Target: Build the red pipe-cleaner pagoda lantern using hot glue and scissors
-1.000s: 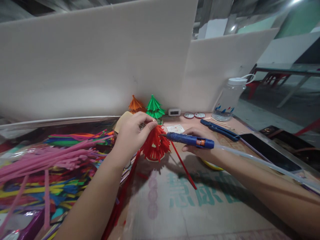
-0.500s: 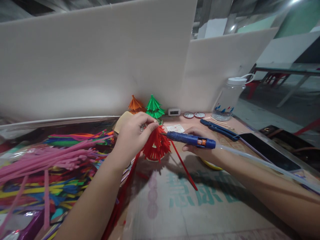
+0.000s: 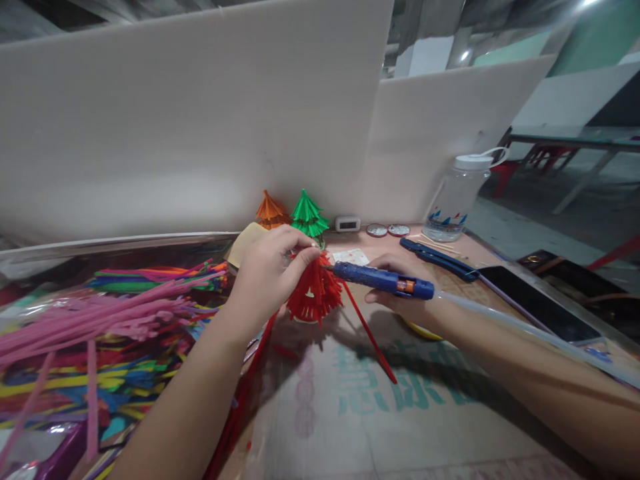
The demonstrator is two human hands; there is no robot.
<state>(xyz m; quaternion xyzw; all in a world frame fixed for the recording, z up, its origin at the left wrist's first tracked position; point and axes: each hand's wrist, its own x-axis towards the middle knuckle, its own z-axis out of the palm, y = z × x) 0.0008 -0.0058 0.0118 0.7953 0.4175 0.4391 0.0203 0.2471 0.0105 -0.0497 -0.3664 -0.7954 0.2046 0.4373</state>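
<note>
The red tree stands on the cardboard sheet at the middle of the desk, a small cone of fuzzy red stems. The left hand comes in from 8 o'clock and has its thumb and forefinger closed tight on the tip; the other fingers are curled beside it. From 3 o'clock the right hand is wrapped fully round the blue glue gun, whose nozzle sits against the tree's upper tier, touching or nearly so.

The tree looks very light and soft — wire cores under fluff, so the fringes should bend at a press and keep the bend. The tip, where the stems gather, seems the firmest place to hold it; a grip on the skirt would likely crush it. Fresh glue near the nozzle would be hot and stringy, so fingers are best kept above it.

1 loose red stem lies at 5 o'clock of the tree. A green tree and an orange tree stand at 12 and 11 o'clock, and a heap of coloured stems lies at 9 o'clock.
</note>
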